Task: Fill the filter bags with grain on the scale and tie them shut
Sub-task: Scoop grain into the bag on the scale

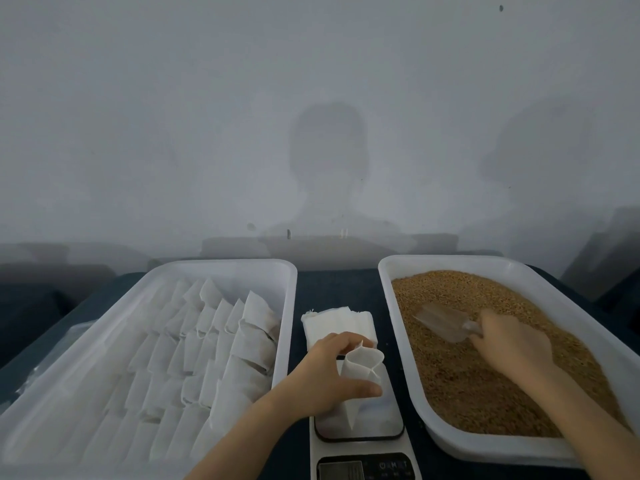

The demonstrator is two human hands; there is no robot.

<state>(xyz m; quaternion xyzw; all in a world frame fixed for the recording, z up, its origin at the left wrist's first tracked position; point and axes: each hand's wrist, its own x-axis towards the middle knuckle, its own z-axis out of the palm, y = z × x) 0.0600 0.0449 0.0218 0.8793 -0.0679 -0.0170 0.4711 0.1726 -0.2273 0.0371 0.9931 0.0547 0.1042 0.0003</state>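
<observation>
The left hand [327, 372] reaches in over the scale [360, 424], fingers and thumb curled around an open filter bag [360, 372] held upright there. The right hand [512, 344] grips a clear scoop [446, 322] lying in the grain [485, 386].

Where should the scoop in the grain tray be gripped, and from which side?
Grip the scoop by its stubby handle, coming from the near right. It lies on the grain with the open bowl pointing far-left and the handle toward the person, where the right hand holds it. The clear bowl is wide and thin-walled, likely a poor hold.
</observation>
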